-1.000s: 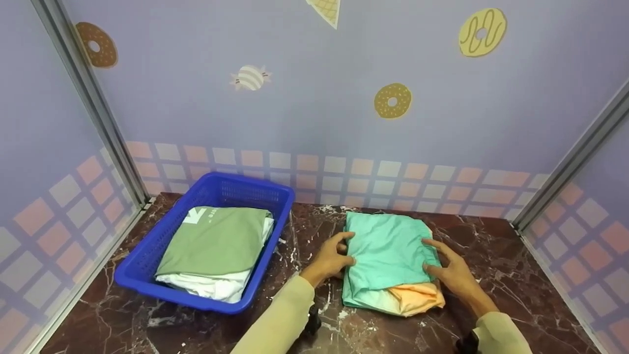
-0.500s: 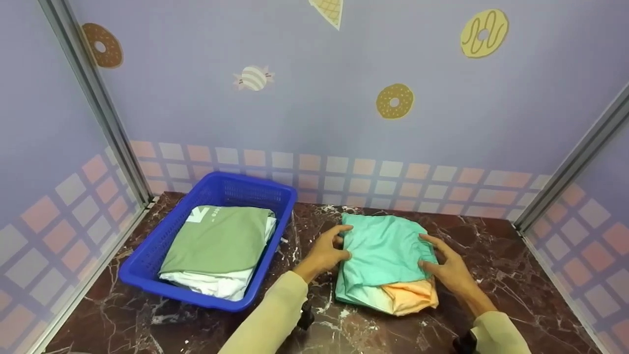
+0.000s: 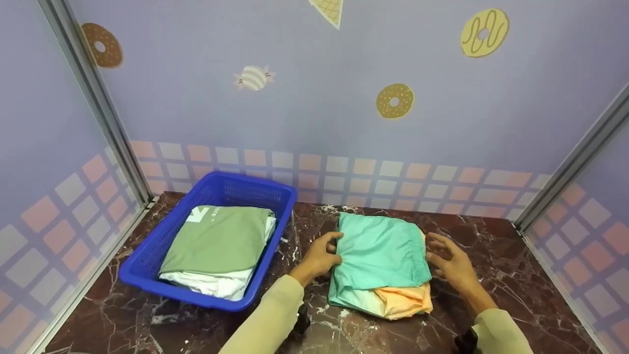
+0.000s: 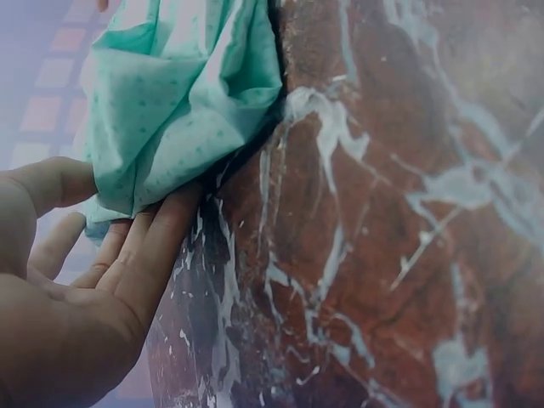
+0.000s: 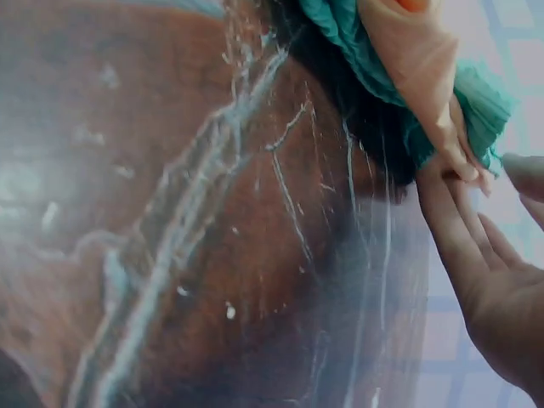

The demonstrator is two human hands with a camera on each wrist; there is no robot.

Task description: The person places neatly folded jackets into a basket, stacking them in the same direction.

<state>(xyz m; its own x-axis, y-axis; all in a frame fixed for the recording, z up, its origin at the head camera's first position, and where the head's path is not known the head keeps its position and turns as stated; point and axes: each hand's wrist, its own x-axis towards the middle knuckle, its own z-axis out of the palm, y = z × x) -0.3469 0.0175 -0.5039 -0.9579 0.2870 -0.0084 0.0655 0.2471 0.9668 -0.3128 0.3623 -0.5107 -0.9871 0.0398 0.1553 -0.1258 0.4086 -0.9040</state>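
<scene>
A folded teal garment with a gathered edge on its right side lies on the dark marbled table. Under its near right part shows a folded peach piece of clothing. My left hand is at the left edge of the pile. In the left wrist view its fairly straight fingers reach beneath the pale teal cloth, thumb beside it. My right hand is by the right edge, fingers spread and thumb apart. The right wrist view shows those fingertips close under the peach fold.
A blue plastic basket stands to the left, holding a folded green shirt with white print over white clothes. Behind the table rises a lilac wall with sweets pictured on it. Side panels close in left and right.
The teal and peach pile has shifted a little to the left, and my left hand has moved left with it. My right hand has drawn back from the pile's right edge.
</scene>
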